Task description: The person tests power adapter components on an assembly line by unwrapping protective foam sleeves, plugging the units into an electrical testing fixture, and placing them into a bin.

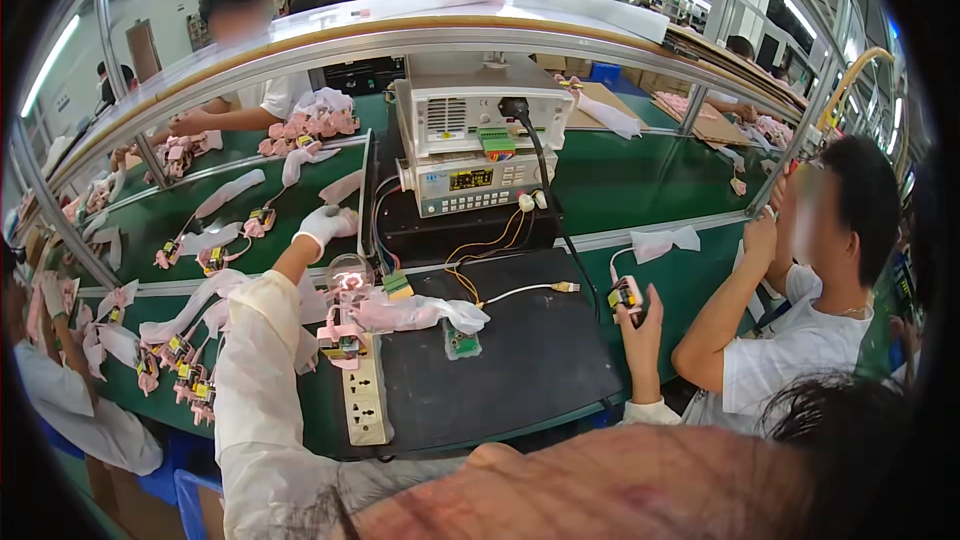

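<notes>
My left hand (328, 226), in a white glove, reaches to the far side of the bench by an upright metal strip. Its fingers look closed; whatever they hold is hidden. Just beyond it lies a pinkish wrapped bundle (343, 186). My right hand (643, 333) grips a small pink plug adapter (626, 295) with a black and yellow body. From it a pale cable runs up to a white wrapped bundle (664, 242). Another pink adapter (341, 342) sits on a white power strip (365, 402), its wrapped cable (415, 313) lying rightward across a black mat (510, 360).
Stacked test instruments (480, 130) stand at the back middle, with a black power cord (548, 175) hanging down. A green circuit board (461, 342) and a white cable (530, 289) lie on the mat. Several adapters (190, 375) crowd the left. A co-worker (800, 280) sits at right.
</notes>
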`<action>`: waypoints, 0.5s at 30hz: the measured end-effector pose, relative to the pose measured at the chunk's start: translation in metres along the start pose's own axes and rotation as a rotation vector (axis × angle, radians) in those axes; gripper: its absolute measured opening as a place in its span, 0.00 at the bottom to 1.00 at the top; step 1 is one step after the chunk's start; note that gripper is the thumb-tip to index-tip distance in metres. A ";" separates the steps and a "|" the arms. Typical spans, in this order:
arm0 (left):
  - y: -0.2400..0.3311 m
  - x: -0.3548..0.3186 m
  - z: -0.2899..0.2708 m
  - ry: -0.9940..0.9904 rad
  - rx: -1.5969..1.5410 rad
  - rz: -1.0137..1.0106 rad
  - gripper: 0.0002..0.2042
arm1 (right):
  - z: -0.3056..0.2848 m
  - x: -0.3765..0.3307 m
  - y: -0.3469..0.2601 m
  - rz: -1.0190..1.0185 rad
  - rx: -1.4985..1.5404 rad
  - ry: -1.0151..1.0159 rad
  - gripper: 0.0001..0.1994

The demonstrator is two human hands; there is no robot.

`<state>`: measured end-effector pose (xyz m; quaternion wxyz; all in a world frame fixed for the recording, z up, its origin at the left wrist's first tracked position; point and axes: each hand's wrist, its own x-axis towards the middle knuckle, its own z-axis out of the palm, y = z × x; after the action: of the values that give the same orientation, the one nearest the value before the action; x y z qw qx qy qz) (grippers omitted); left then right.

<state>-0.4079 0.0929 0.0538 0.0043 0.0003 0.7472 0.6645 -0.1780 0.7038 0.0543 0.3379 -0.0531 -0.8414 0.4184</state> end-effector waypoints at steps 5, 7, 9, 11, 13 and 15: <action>0.076 -0.058 0.026 -0.127 -0.559 0.030 0.19 | -0.027 -0.035 -0.039 -0.262 -0.252 0.109 0.27; 0.135 -0.110 0.053 -0.179 -0.490 0.175 0.25 | -0.034 -0.061 -0.050 -0.182 0.038 0.011 0.22; 0.156 -0.148 0.033 -0.395 -0.424 0.314 0.32 | -0.029 -0.079 -0.077 -0.134 0.384 -0.138 0.19; 0.168 -0.175 0.041 -0.230 -0.344 0.383 0.30 | -0.024 -0.097 -0.099 -0.081 0.558 -0.295 0.19; 0.172 -0.195 0.043 -0.054 -0.403 0.415 0.31 | -0.006 -0.115 -0.110 -0.051 0.694 -0.410 0.17; 0.163 -0.207 0.056 -0.092 -0.260 0.400 0.31 | 0.021 -0.138 -0.135 0.156 0.996 -0.472 0.16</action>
<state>-0.2018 0.1667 0.2108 -0.0932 0.1781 0.6397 0.7419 -0.0589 0.5518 0.0728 0.0926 0.1460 -0.5883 0.7899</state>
